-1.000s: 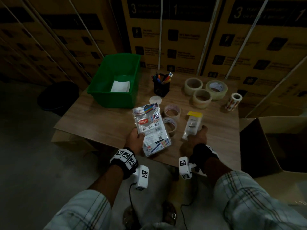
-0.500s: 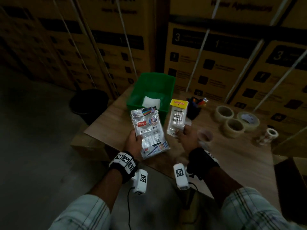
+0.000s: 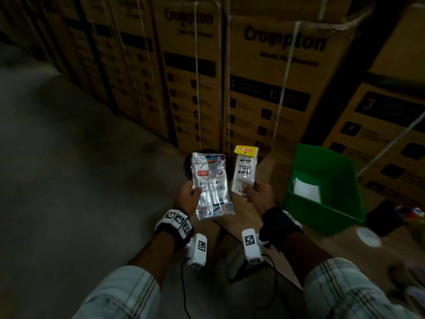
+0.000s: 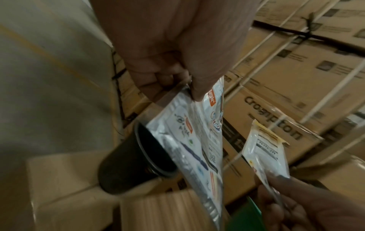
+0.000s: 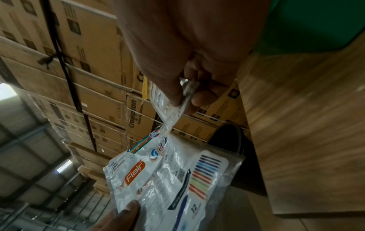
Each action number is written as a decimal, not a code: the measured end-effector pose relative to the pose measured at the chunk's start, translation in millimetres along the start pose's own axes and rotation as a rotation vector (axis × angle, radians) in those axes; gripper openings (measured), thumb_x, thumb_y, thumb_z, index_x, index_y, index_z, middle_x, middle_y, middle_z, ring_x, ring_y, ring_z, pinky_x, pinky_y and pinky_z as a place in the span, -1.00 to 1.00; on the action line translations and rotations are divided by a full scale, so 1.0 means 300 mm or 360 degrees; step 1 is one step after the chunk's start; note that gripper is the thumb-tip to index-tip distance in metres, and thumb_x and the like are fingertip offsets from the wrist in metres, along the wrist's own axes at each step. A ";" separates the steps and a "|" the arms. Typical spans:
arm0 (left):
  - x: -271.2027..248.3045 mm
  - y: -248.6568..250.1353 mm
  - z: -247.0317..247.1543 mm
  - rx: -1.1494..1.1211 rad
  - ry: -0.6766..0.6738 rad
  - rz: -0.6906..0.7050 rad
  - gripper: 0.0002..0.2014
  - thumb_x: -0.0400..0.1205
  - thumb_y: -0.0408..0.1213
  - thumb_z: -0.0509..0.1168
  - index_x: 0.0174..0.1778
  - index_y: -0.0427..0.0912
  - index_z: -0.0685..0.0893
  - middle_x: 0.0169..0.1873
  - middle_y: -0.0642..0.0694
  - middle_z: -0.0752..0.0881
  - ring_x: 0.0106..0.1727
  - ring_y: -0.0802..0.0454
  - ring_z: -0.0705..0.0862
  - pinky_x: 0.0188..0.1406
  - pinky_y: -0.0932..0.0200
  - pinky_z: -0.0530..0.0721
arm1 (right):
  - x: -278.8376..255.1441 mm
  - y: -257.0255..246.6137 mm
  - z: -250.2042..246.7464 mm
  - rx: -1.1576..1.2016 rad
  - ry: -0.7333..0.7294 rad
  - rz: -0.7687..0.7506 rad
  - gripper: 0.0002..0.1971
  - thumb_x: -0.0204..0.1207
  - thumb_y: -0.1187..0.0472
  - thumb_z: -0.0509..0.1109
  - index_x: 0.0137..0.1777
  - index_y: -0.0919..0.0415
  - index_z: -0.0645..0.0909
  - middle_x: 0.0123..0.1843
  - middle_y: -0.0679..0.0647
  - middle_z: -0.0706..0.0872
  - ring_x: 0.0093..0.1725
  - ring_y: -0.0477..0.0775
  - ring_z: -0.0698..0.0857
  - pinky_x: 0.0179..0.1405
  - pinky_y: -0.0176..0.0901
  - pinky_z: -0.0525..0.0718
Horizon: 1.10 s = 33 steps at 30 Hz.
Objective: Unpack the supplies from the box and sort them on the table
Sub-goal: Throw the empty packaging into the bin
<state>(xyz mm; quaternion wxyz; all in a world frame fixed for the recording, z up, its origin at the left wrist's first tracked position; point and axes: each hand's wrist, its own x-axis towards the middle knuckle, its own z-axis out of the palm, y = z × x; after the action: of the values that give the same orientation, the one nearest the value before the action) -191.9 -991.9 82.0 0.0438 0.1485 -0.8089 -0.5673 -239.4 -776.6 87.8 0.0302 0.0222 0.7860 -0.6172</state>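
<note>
left grip pinches glossy pen pouch | right grip pinches clear yellow-topped packet

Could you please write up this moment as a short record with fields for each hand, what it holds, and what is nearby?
left hand: grips the Flair pen packet at its left edge, thumb on the front
right hand: pinches the yellow-topped packet at its lower end
packets: both held up side by side, apart, above the table edge
green bin: on the wooden table, to the right of the hands, white sheet inside
black bin: on the floor beyond the packets
background: stacked Crompton cartons
</note>
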 end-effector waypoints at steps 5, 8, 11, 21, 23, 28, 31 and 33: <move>0.164 -0.089 -0.127 0.0031 0.0036 -0.0056 -0.84 0.69 -0.26 0.19 0.07 -0.24 0.61 -0.12 -0.22 0.73 -0.08 -0.21 0.68 0.03 -0.10 0.67 | 0.124 -0.023 0.176 -0.0109 0.0011 -0.0001 -0.86 0.53 0.33 0.40 0.07 0.27 0.67 0.04 0.26 0.79 -0.05 0.16 0.74 -0.19 -0.10 0.70; 0.278 -0.114 -0.140 0.0124 0.0023 -0.0072 -0.81 0.69 -0.30 0.17 0.11 -0.28 0.63 -0.02 -0.35 0.73 0.03 -0.30 0.70 0.11 -0.18 0.68 | 0.220 -0.006 0.228 -0.0252 0.0027 0.0078 -0.80 0.47 0.36 0.40 0.08 0.23 0.67 0.08 0.22 0.78 0.08 0.22 0.74 0.12 0.14 0.73; 0.408 -0.109 -0.131 0.0264 0.0004 -0.0042 -0.77 0.70 -0.37 0.15 0.17 -0.36 0.64 0.02 -0.37 0.72 0.05 -0.29 0.69 0.06 -0.06 0.67 | 0.348 0.027 0.281 -0.0497 -0.0001 0.0139 -0.76 0.43 0.27 0.38 0.10 0.19 0.66 0.11 0.24 0.77 0.11 0.31 0.74 0.09 0.25 0.73; 0.844 0.020 -0.015 0.0911 -0.0075 -0.0034 -0.63 0.78 -0.18 0.00 0.35 -0.27 0.56 0.25 -0.34 0.66 0.26 -0.28 0.63 0.29 -0.04 0.54 | 0.741 0.070 0.422 -0.1225 -0.0236 0.0365 -0.68 0.63 0.25 0.17 0.31 0.36 0.52 0.34 0.37 0.60 0.34 0.38 0.58 0.33 0.13 0.57; 0.925 0.019 0.045 0.1031 -0.0147 -0.0002 -0.62 0.79 -0.16 0.01 0.44 -0.22 0.51 0.26 -0.30 0.67 0.26 -0.24 0.65 0.33 -0.05 0.54 | 0.811 0.097 0.456 -0.1307 -0.0301 0.0399 -0.67 0.64 0.22 0.17 0.32 0.34 0.51 0.33 0.35 0.61 0.32 0.37 0.60 0.28 0.13 0.59; 1.065 -0.072 0.159 0.1250 -0.0319 -0.0125 -0.68 0.66 -0.38 0.20 0.34 -0.22 0.55 0.26 -0.27 0.66 0.26 -0.24 0.65 0.27 -0.06 0.63 | 0.931 0.179 0.523 -0.1367 -0.0455 0.0516 -0.66 0.61 0.17 0.19 0.29 0.32 0.56 0.32 0.34 0.63 0.30 0.36 0.63 0.26 0.13 0.62; 1.107 -0.108 0.186 0.1362 -0.0389 -0.0099 -0.64 0.70 -0.30 0.15 0.43 -0.21 0.52 0.27 -0.27 0.66 0.26 -0.24 0.65 0.31 -0.10 0.61 | 0.971 0.215 0.537 -0.1399 -0.0510 0.0554 -0.67 0.58 0.15 0.21 0.20 0.33 0.61 0.23 0.35 0.68 0.23 0.37 0.67 0.18 0.12 0.65; 1.133 -0.122 0.192 0.1385 -0.0394 -0.0117 -0.64 0.70 -0.29 0.15 0.43 -0.21 0.51 0.27 -0.26 0.65 0.26 -0.24 0.65 0.31 -0.10 0.62 | 0.986 0.234 0.540 -0.1418 -0.0525 0.0583 -0.68 0.57 0.14 0.22 0.18 0.31 0.62 0.22 0.34 0.69 0.22 0.37 0.68 0.16 0.12 0.65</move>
<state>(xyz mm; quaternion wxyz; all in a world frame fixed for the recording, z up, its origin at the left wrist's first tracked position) -522.4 -1049.7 -5.6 -0.1399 0.1129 -0.9654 -0.1891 -526.0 -918.1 -40.8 0.2683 0.0468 0.9408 -0.2019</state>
